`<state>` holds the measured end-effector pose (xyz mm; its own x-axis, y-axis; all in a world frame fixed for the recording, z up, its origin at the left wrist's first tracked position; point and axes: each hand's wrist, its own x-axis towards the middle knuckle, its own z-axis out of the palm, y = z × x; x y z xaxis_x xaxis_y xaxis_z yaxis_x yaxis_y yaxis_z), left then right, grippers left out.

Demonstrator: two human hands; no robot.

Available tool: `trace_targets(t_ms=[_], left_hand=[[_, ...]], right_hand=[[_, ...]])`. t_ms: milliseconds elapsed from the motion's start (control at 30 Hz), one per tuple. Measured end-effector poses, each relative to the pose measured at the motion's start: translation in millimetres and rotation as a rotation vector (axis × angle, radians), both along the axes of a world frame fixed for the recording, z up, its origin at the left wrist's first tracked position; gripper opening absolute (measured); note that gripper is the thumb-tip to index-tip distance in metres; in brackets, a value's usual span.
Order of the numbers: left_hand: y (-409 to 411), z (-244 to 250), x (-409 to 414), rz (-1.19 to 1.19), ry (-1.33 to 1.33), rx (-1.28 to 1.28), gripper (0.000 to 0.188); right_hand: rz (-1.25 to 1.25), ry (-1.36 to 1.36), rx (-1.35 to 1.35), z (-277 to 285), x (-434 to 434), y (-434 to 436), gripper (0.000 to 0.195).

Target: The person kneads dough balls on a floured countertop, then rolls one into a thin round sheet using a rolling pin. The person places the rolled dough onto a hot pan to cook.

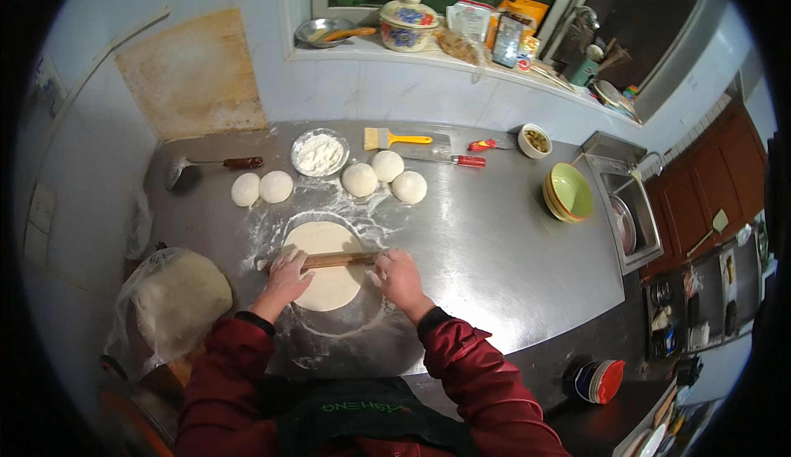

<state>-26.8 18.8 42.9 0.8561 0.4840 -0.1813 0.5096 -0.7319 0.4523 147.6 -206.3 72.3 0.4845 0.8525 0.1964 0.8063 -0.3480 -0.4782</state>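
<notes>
A wooden rolling pin (pixel 337 260) lies across a flat round sheet of dough (pixel 330 290) on the floured steel table. My left hand (pixel 289 279) is on the pin's left end, its thumb over the dough. At the other end, the fingers of my right hand (pixel 398 276) curl around the pin. Beyond the sheet sit several dough balls: a pair (pixel 276 187) at the left and a group (pixel 359 180) nearer the middle. Beside them stands a bowl of flour (pixel 320 153).
Behind the dough lie a pastry brush (pixel 395 139), a red-handled knife (pixel 468 161) and a skimmer (pixel 225 163). Green bowls (pixel 567 192) stand near the sink (pixel 639 234). A plastic-covered mass of dough (pixel 182 299) is at the left, and a red-lidded tub (pixel 599 381) at the lower right.
</notes>
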Motion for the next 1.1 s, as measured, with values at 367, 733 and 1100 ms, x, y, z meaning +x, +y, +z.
trace_targets(t_ms=[367,733,1100], left_hand=[[-19.2,-11.9,1.3,0.011,0.015,0.071,0.066],[12.4,-4.8,-10.7,0.129,-0.18,0.101,0.056],[61.7,-33.3,11.3,0.024,-0.176,0.263,0.059]], right_hand=[[-0.009,0.075,0.023,-22.7,-2.2,-55.4,0.051],[0.083,0.109,0.137,-21.8,-2.0,-11.1,0.043],[-0.084,-0.154,0.009,-56.5,17.7,86.7,0.06]])
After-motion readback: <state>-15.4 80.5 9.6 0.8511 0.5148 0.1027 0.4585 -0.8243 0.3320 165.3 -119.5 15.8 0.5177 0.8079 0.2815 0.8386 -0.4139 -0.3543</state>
